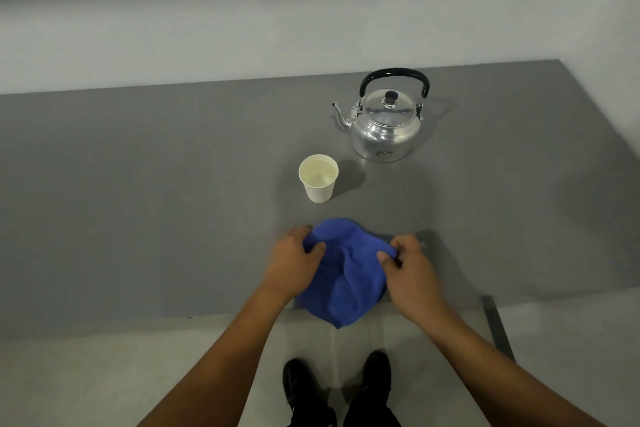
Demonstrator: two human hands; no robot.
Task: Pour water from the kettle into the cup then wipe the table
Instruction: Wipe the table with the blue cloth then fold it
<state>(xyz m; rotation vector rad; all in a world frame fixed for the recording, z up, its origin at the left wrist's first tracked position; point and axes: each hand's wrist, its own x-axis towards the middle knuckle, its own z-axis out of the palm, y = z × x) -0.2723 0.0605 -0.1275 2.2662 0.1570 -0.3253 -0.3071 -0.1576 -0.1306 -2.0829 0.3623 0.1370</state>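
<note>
The pouring part looks finished, as a judgement from how things lie: the cup (318, 178) stands upright with pale liquid in it, and the kettle (384, 118) sits upright on its base with the lid on, no hand on its handle. What is left is the wiping, and it appears to be only at the preparing stage.

Going from the left, the tabletop (138, 201) is a wide bare grey stretch, with plenty of open room for a sweep. The left hand (294, 262) holds the left side of the blue cloth (346, 274), its fingers (313, 248) curled and pinching a fold of the fabric. The cloth is bunched, lying at the near edge with its lower corner hanging over toward the floor. Beyond it, a little apart, stands the cup, and farther back and to the right the kettle, its spout pointing left, near the cup but not touching it. The right hand (408, 270) pinches the cloth's right side between thumb and fingertips.

The right edge of the tabletop runs close past the kettle, so room there is tighter. A wipe toward the middle risks nudging the filled cup.
</note>
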